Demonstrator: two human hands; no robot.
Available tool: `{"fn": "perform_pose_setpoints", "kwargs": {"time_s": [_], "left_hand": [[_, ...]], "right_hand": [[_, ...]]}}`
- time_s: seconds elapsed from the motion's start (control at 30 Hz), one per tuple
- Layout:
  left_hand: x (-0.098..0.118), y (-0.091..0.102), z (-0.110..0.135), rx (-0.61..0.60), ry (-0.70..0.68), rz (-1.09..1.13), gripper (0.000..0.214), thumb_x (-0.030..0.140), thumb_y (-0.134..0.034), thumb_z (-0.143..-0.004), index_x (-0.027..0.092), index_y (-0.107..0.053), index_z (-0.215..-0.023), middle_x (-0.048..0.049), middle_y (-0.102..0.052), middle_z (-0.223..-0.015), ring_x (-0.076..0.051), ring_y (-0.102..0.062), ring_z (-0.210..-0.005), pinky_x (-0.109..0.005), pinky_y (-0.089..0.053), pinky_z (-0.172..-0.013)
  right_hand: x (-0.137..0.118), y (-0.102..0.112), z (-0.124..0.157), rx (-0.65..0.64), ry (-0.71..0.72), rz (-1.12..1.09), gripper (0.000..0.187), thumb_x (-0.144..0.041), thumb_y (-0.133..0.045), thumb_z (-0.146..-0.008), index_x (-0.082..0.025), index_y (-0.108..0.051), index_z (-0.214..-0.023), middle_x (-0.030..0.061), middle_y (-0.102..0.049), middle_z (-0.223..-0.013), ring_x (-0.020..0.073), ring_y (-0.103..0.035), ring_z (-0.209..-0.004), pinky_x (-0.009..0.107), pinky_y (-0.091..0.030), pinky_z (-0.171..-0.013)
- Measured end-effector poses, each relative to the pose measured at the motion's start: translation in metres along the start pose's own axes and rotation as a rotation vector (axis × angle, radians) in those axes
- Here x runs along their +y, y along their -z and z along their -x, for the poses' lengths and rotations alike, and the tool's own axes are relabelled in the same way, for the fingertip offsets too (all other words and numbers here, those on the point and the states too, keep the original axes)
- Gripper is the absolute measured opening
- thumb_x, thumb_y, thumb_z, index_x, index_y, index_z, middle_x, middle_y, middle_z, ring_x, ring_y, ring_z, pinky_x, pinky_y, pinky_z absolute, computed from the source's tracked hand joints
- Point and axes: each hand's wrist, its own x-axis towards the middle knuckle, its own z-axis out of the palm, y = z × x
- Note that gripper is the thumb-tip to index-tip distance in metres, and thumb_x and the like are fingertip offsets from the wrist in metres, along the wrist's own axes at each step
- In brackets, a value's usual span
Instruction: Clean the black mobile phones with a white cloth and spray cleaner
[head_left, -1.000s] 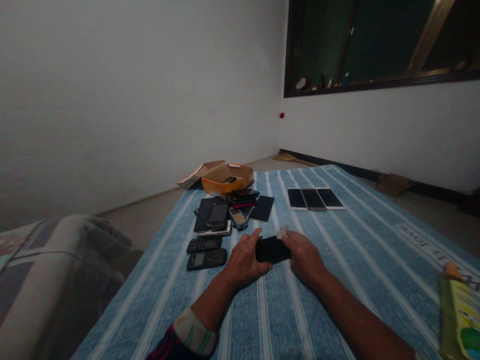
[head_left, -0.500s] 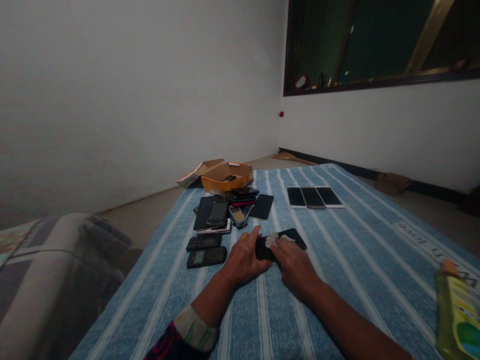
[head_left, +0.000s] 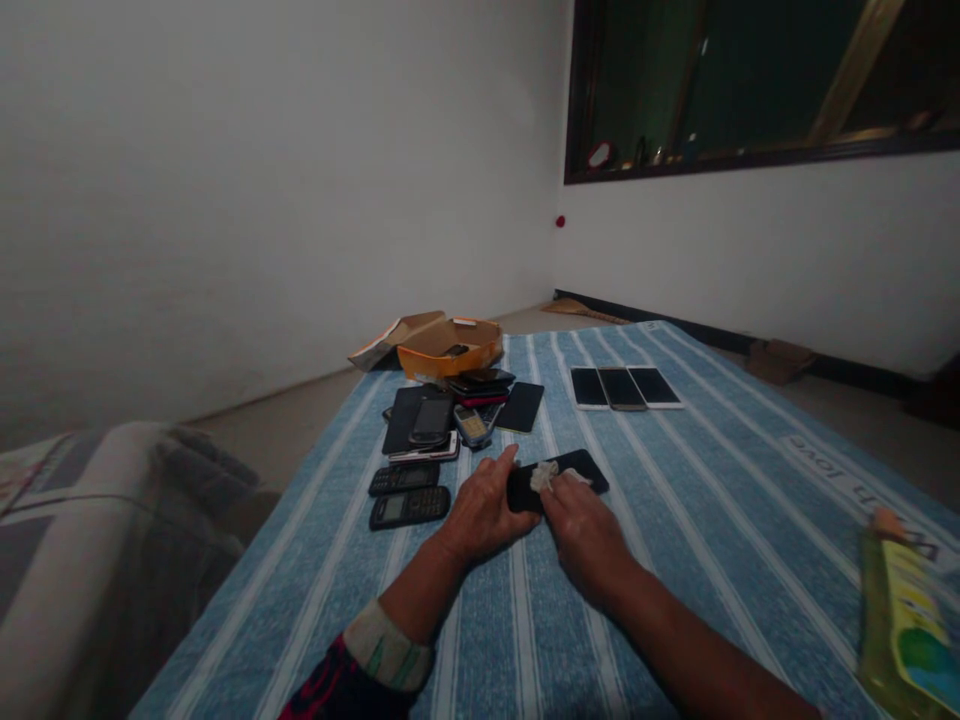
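A black smartphone (head_left: 525, 490) lies on the blue striped cloth in front of me. My left hand (head_left: 484, 510) grips its left end, thumb at the near edge and fingers at the far edge. In my right hand (head_left: 585, 530) is a crumpled white tissue (head_left: 544, 475), pressed onto the phone's dark face. Two black keypad phones, one with a grey screen (head_left: 409, 508) and another behind it (head_left: 403, 478), lie left of my left hand. Beyond them is a pile of phones, with a dark touchscreen phone (head_left: 433, 418) and a blue-grey keypad phone (head_left: 472, 426) on top.
An open orange cardboard box (head_left: 450, 362) stands behind the pile. Three phones (head_left: 624, 388) lie side by side at the far right. A yellow-green bottle (head_left: 904, 620) is at the right edge. The striped cloth (head_left: 675, 560) covers the surface. Grey fabric (head_left: 112, 560) lies at left.
The whole view has shifted slightly, so things sit a little higher and further left. Both hands keep their hold on the phone and tissue, nearly unmoved relative to the cloth.
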Motion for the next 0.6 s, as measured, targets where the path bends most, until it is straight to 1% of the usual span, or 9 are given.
{"fn": "perform_pose_setpoints", "kwargs": {"time_s": [0.07, 0.13, 0.2, 0.3, 0.37, 0.43, 0.5, 0.6], "left_hand": [[0.000, 0.000, 0.000, 0.003, -0.009, -0.009, 0.086, 0.033, -0.072, -0.069, 0.015, -0.032, -0.143, -0.0116, -0.063, -0.111, -0.030, -0.058, -0.103, -0.044, -0.050, -0.091], [-0.001, 0.000, 0.000, 0.006, -0.006, -0.014, 0.088, 0.033, -0.073, -0.068, 0.016, -0.031, -0.144, -0.0114, -0.062, -0.113, -0.030, -0.058, -0.103, -0.044, -0.050, -0.091], [0.000, 0.000, 0.001, 0.002, -0.003, -0.011, 0.091, 0.032, -0.075, -0.066, 0.018, -0.031, -0.144, -0.0100, -0.062, -0.113, -0.029, -0.058, -0.104, -0.044, -0.050, -0.092], [0.001, 0.000, 0.001, -0.011, 0.004, 0.001, 0.092, 0.031, -0.077, -0.064, 0.020, -0.032, -0.144, -0.0094, -0.061, -0.112, -0.029, -0.058, -0.104, -0.044, -0.048, -0.092], [0.002, 0.001, 0.000, -0.023, 0.017, 0.010, 0.093, 0.031, -0.078, -0.064, 0.019, -0.032, -0.144, -0.0098, -0.061, -0.113, -0.029, -0.057, -0.105, -0.044, -0.048, -0.093], [0.001, 0.003, -0.001, -0.048, 0.024, 0.025, 0.097, 0.031, -0.080, -0.062, 0.018, -0.032, -0.145, -0.0108, -0.061, -0.115, -0.030, -0.056, -0.106, -0.044, -0.047, -0.093], [-0.003, 0.006, -0.001, -0.095, 0.014, 0.056, 0.102, 0.032, -0.084, -0.059, 0.017, -0.031, -0.146, -0.0125, -0.060, -0.120, -0.031, -0.054, -0.109, -0.045, -0.046, -0.095], [-0.013, 0.012, -0.002, -0.169, -0.016, 0.145, 0.109, 0.033, -0.087, -0.055, 0.017, -0.032, -0.147, -0.0135, -0.058, -0.128, -0.032, -0.052, -0.116, -0.047, -0.042, -0.102]], "right_hand": [[-0.004, -0.002, 0.001, 0.019, 0.070, -0.031, 0.041, 0.001, -0.046, -0.083, -0.010, -0.062, -0.119, 0.0166, -0.062, -0.124, 0.0283, -0.051, -0.120, 0.043, -0.041, -0.104], [-0.001, 0.000, 0.000, 0.013, 0.060, -0.033, 0.040, 0.002, -0.046, -0.083, -0.010, -0.062, -0.118, 0.0163, -0.062, -0.123, 0.0274, -0.052, -0.118, 0.041, -0.041, -0.104], [0.008, 0.005, -0.003, -0.018, -0.017, -0.011, 0.039, 0.002, -0.045, -0.084, -0.009, -0.063, -0.116, 0.0160, -0.064, -0.119, 0.0269, -0.054, -0.114, 0.039, -0.043, -0.102], [0.020, 0.014, -0.007, -0.075, -0.175, 0.035, 0.038, 0.002, -0.043, -0.084, -0.010, -0.065, -0.113, 0.0153, -0.065, -0.110, 0.0271, -0.056, -0.107, 0.038, -0.045, -0.096], [0.023, 0.017, -0.007, -0.090, -0.222, 0.052, 0.039, 0.002, -0.042, -0.084, -0.010, -0.065, -0.113, 0.0158, -0.065, -0.108, 0.0276, -0.056, -0.105, 0.038, -0.046, -0.094], [0.022, 0.017, -0.006, -0.080, -0.220, 0.061, 0.039, 0.000, -0.041, -0.085, -0.010, -0.064, -0.115, 0.0172, -0.064, -0.110, 0.0285, -0.055, -0.106, 0.039, -0.045, -0.094], [0.017, 0.015, -0.004, -0.059, -0.188, 0.061, 0.039, -0.001, -0.041, -0.086, -0.010, -0.063, -0.117, 0.0178, -0.064, -0.111, 0.0291, -0.054, -0.106, 0.040, -0.045, -0.095], [0.006, 0.009, 0.000, -0.026, -0.071, 0.022, 0.040, 0.000, -0.043, -0.085, -0.010, -0.061, -0.119, 0.0177, -0.063, -0.115, 0.0288, -0.053, -0.112, 0.041, -0.043, -0.100]]}}
